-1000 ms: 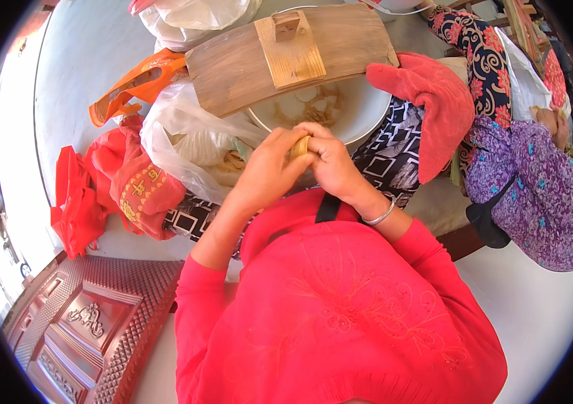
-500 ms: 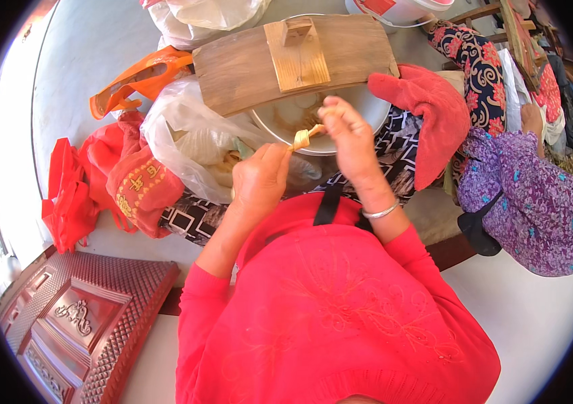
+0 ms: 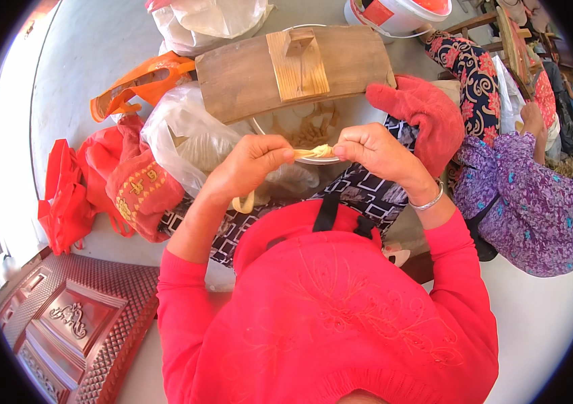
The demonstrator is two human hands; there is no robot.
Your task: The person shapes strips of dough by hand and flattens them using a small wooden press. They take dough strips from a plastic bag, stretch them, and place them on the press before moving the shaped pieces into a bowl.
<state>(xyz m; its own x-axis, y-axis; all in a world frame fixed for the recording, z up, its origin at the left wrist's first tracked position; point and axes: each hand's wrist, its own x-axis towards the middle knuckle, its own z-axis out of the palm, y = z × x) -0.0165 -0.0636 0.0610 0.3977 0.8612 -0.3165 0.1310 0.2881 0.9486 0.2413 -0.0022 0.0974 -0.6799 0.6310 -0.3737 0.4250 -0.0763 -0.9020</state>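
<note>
A pale yellow strip (image 3: 311, 153) is stretched between my hands, with a twisted, knot-like part at its right; a loop of it hangs below my left hand. My left hand (image 3: 255, 160) pinches the left of the strip, and my right hand (image 3: 370, 153) pinches the right. Beneath them is a white-rimmed bowl (image 3: 300, 121) with brownish pieces inside, partly covered by a curved wooden board (image 3: 232, 77) with a block on top. A translucent plastic bag (image 3: 176, 132) with pale contents lies left of the bowl.
A red cloth (image 3: 428, 124) lies at the right, orange (image 3: 118, 94) and red bags (image 3: 64, 198) at the left. A white bucket (image 3: 391, 13) stands behind. Another person in purple floral clothing (image 3: 522, 209) sits at the right. A brown embossed panel (image 3: 77, 316) lies at lower left.
My hands have moved apart and are now level, with the yellow strip pulled out horizontally between them; my right hand has come down and rightward from over the bowl.
</note>
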